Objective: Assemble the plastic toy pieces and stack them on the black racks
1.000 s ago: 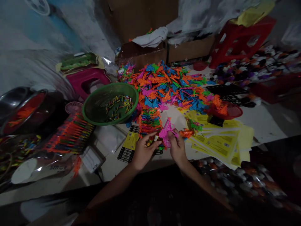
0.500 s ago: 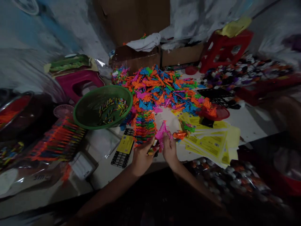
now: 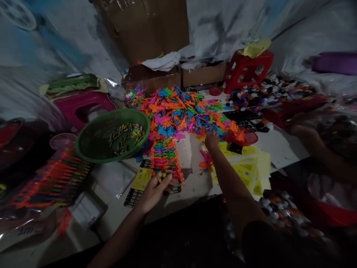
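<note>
My left hand (image 3: 159, 187) is closed around a small green-and-yellow cylinder (image 3: 164, 175), near the front end of a packed row of colourful plastic toys (image 3: 166, 152). More small pieces may be hidden in its palm. My right hand (image 3: 212, 141) is stretched forward with its fingers apart, at the front edge of a big heap of orange, blue, pink and green plastic toys (image 3: 181, 111). Nothing shows in it. Beside my right forearm, a pink toy (image 3: 205, 156) lies on the white table among small colourful pieces.
A green basin (image 3: 83, 149) holds small striped cylinders. Yellow printed sheets (image 3: 245, 167) lie under a red basket (image 3: 252, 137). A black rack with a yellow card (image 3: 141, 178) lies at front left. Another person's arm (image 3: 309, 143) reaches in from the right.
My right hand has let go of the pink toy and moved forward and right to the heap. My left hand has drawn away to the left. The view has shifted slightly.
</note>
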A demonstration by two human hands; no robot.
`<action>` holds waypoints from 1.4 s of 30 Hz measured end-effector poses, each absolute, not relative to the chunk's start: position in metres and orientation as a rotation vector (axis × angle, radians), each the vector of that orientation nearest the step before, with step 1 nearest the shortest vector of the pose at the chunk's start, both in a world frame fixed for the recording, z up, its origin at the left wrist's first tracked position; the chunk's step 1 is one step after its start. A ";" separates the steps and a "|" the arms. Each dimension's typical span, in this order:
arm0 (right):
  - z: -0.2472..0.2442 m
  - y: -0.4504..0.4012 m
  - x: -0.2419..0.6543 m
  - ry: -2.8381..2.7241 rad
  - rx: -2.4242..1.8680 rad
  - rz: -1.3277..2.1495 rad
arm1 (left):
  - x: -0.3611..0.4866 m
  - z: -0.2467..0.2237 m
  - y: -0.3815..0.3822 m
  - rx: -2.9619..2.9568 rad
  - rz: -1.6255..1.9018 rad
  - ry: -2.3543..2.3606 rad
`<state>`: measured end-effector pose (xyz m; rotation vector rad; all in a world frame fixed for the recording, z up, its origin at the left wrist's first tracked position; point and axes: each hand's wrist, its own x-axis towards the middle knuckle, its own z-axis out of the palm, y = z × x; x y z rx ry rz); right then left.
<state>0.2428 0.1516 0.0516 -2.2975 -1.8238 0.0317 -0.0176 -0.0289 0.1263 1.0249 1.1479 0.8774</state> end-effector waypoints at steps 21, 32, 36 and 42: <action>0.100 0.017 0.155 -1.082 -1.084 1.031 | -0.019 0.127 -0.026 1.066 1.030 1.162; 0.108 -0.016 0.113 -1.491 -1.014 1.242 | -0.031 0.123 -0.042 0.992 1.070 1.207; 0.107 -0.015 0.114 -1.473 -1.068 1.234 | -0.034 0.120 -0.041 1.037 1.114 1.289; 0.112 -0.021 0.117 -1.611 -1.072 1.063 | -0.034 0.126 -0.038 1.185 1.046 1.374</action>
